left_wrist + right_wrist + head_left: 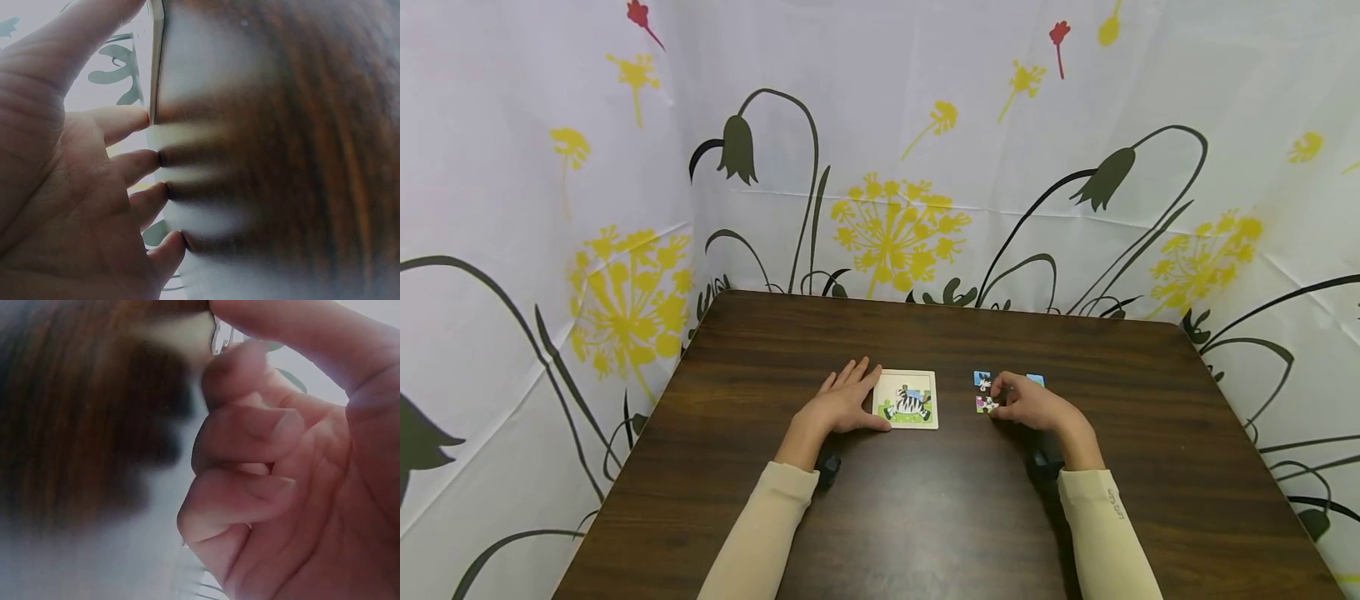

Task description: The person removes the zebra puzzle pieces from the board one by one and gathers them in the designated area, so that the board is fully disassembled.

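Note:
A square puzzle board (930,377) with a pale frame lies on the table, partly filled with a zebra picture (912,402) on green and blue. My left hand (841,403) is spread beside it, thumb and index finger against its left edge and the other fingertips on the tabletop. To the board's right, my right hand (1036,405) pinches a pink, white and green puzzle piece (984,404) between thumb and index finger, its remaining fingers curled. Just behind that piece lies a blue piece with a zebra's head (982,380). Another blue piece (1036,379) is partly hidden behind my right hand.
The dark wooden table (880,517) has a straight back edge. A white curtain (865,125) printed with flowers hangs behind it and along both sides. Dark straps circle both wrists.

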